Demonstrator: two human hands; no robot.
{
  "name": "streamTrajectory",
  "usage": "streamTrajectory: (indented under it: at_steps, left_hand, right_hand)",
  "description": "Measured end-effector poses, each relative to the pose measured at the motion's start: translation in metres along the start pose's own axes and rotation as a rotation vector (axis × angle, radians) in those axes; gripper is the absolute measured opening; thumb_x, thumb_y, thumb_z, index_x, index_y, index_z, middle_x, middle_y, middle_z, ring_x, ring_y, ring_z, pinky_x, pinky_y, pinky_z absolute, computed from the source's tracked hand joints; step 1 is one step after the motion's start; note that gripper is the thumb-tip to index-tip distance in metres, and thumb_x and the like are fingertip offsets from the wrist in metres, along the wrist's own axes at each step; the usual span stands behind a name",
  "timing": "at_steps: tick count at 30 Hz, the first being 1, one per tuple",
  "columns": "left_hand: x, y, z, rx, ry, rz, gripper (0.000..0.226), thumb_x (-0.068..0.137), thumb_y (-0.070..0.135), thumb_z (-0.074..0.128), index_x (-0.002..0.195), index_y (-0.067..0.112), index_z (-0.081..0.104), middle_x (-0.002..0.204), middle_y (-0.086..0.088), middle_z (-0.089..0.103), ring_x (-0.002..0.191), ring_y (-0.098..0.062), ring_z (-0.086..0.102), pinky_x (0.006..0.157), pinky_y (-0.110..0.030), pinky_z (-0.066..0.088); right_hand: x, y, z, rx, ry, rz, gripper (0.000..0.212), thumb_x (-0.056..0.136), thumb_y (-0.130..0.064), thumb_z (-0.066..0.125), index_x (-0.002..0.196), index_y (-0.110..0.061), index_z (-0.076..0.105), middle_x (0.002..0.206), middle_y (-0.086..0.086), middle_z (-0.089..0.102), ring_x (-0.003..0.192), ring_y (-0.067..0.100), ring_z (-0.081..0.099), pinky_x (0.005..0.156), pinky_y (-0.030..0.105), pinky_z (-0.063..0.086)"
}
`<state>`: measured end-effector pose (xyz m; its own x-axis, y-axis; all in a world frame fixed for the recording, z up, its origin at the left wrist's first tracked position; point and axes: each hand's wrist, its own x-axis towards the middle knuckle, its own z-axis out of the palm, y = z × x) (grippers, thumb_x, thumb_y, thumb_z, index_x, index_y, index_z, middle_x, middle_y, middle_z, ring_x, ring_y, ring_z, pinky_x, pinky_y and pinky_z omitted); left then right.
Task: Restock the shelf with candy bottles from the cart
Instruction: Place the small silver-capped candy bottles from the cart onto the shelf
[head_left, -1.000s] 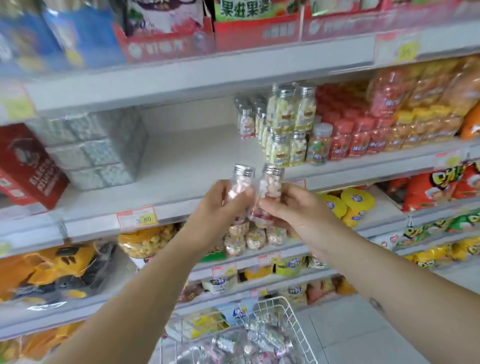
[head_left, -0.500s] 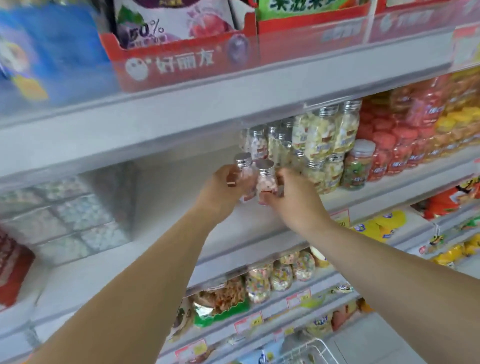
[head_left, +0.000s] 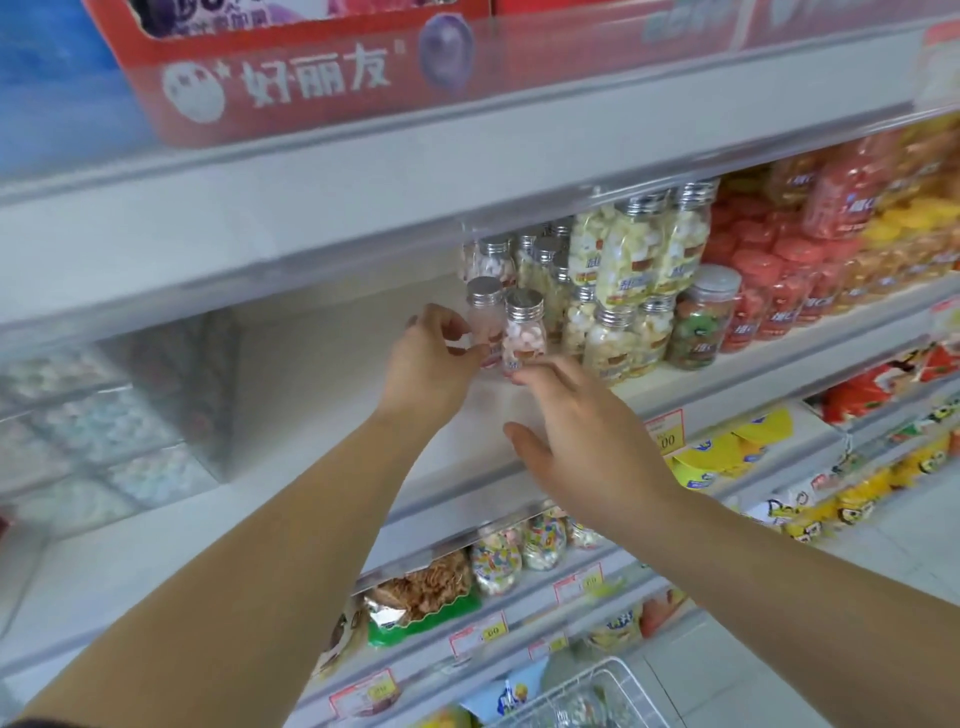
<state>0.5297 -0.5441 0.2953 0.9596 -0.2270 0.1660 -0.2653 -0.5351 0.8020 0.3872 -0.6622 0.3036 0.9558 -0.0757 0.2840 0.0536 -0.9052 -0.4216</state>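
Two small clear candy bottles with silver caps stand upright side by side on the white shelf (head_left: 311, 405), left of the stocked rows. My left hand (head_left: 431, 358) curls its thumb and fingers round the left bottle (head_left: 482, 317), which holds pale pink candy. The right bottle (head_left: 523, 332), with pink and white candy, stands free. My right hand (head_left: 576, 436) lies just in front of it with straight fingers, fingertips at the bottle's base. A corner of the wire cart (head_left: 597, 686) with more bottles shows at the bottom.
Stacked yellow-white candy bottles (head_left: 639, 270) and a green-filled jar (head_left: 701, 322) stand right of the two bottles, with red and orange jars (head_left: 789, 280) beyond. Clear boxes (head_left: 104, 415) fill the shelf's left end. The upper shelf edge (head_left: 363, 208) hangs low overhead.
Both hands carried the bottles from in front of the shelf up onto it. My right hand has let go of its bottle and drawn back; my left still holds its bottle.
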Motion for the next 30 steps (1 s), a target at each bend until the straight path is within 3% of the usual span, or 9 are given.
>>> streamTrajectory:
  at_steps: [4,7,13,20,30]
  left_hand:
    - [0.007,0.006,0.005,0.06,-0.049,0.015,0.01,0.088,0.021,0.069,0.092,0.024,0.061,0.119,-0.001,0.057,0.084,-0.016,0.068,0.061,-0.022,0.044]
    - [0.015,0.009,0.011,0.086,-0.049,-0.004,0.012,0.089,0.017,0.065,0.094,0.028,0.061,0.122,-0.002,0.056,0.092,-0.023,0.065,0.063,-0.022,0.04]
    - [0.029,0.012,0.021,0.066,0.015,-0.014,0.015,0.087,0.02,0.068,0.096,0.023,0.057,0.107,-0.01,0.065,0.09,-0.027,0.065,0.063,-0.026,0.039]
    - [0.039,0.015,0.028,0.046,0.075,0.014,0.02,0.088,0.026,0.069,0.099,0.014,0.058,0.1,0.003,0.063,0.088,-0.026,0.066,0.069,-0.034,0.052]
    - [0.044,0.019,0.033,0.055,0.089,0.008,0.023,0.086,0.027,0.071,0.101,0.011,0.061,0.094,0.002,0.062,0.083,-0.017,0.056,0.062,-0.025,0.041]
  right_hand:
    - [0.017,0.0,0.005,-0.052,-0.084,0.043,0.047,0.1,-0.041,0.046,0.14,-0.016,0.046,0.138,-0.001,0.043,0.123,0.024,0.048,0.089,0.038,0.046]
    - [0.03,0.004,0.008,-0.061,-0.103,0.053,0.047,0.1,-0.038,0.047,0.14,-0.012,0.047,0.138,0.002,0.043,0.123,0.026,0.049,0.09,0.04,0.048]
    - [0.043,0.008,0.012,-0.067,-0.171,0.124,0.045,0.098,-0.033,0.051,0.137,-0.01,0.05,0.139,0.007,0.038,0.12,0.028,0.052,0.092,0.038,0.047]
    - [0.046,0.006,0.013,-0.069,-0.171,0.157,0.047,0.096,-0.032,0.055,0.135,-0.008,0.049,0.137,0.011,0.036,0.121,0.031,0.049,0.095,0.04,0.045]
    - [0.05,0.006,0.015,-0.063,-0.19,0.193,0.049,0.096,-0.033,0.055,0.136,-0.007,0.043,0.142,0.014,0.032,0.129,0.033,0.041,0.098,0.042,0.043]
